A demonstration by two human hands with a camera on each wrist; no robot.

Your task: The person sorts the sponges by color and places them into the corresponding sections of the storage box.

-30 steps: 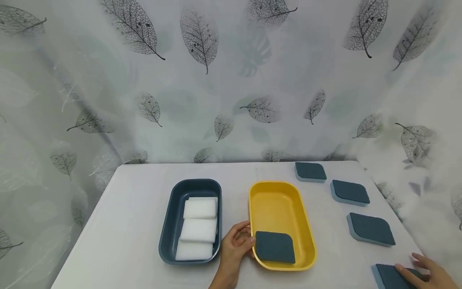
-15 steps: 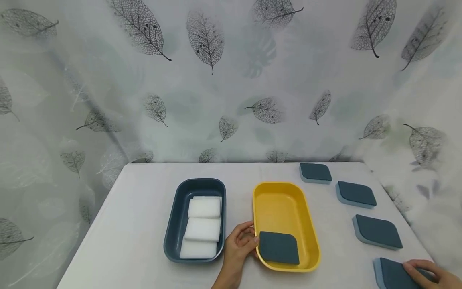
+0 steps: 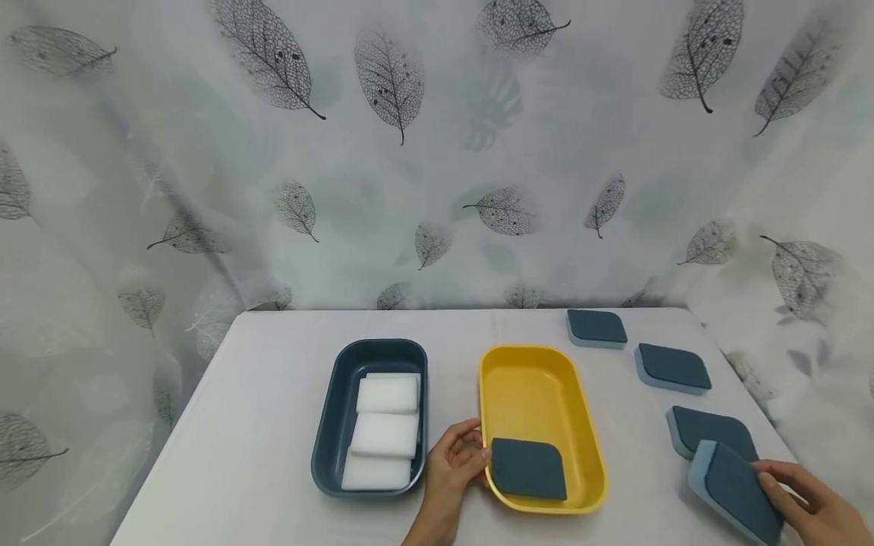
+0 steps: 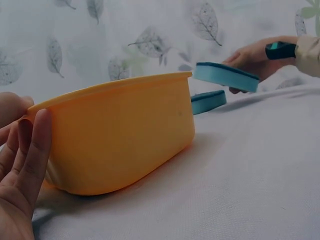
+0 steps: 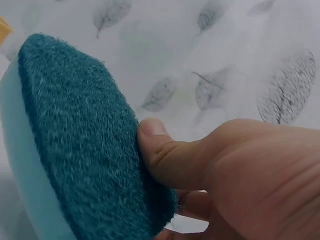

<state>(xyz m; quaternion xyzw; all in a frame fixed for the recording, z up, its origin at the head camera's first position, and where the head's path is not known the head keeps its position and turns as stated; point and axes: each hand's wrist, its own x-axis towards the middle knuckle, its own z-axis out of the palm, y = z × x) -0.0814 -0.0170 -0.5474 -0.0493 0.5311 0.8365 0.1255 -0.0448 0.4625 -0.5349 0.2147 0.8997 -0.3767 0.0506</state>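
Observation:
At the right of the head view my right hand [image 3: 812, 500] pinches a scouring sponge [image 3: 740, 489], thumb on its dark teal scrub side. The sponge is tilted and raised off the table, its light blue foam side turned left. My left hand [image 3: 447, 474] grips the left rim of a yellow plastic tub [image 3: 532, 387]; in the left wrist view its fingers [image 4: 37, 150] lie along the outer wall. Inside the tub, near the front, lies another dark scouring sponge [image 3: 529, 469]. The right wrist view shows the held sponge [image 5: 85, 145] up close.
Along the table's right side lie a near sponge [image 3: 713, 431], a middle sponge [image 3: 674, 367] and a far sponge [image 3: 596, 326]. Left of the yellow tub stands a navy tub [image 3: 362, 360] holding white sponges [image 3: 385, 434]. A leaf-print curtain [image 3: 437, 189] hangs behind the white table [image 3: 259, 425].
My right hand has lifted the nearest sponge off the table and tilted it, up and slightly left. The left hand stays on the yellow tub. The head view has shifted slightly.

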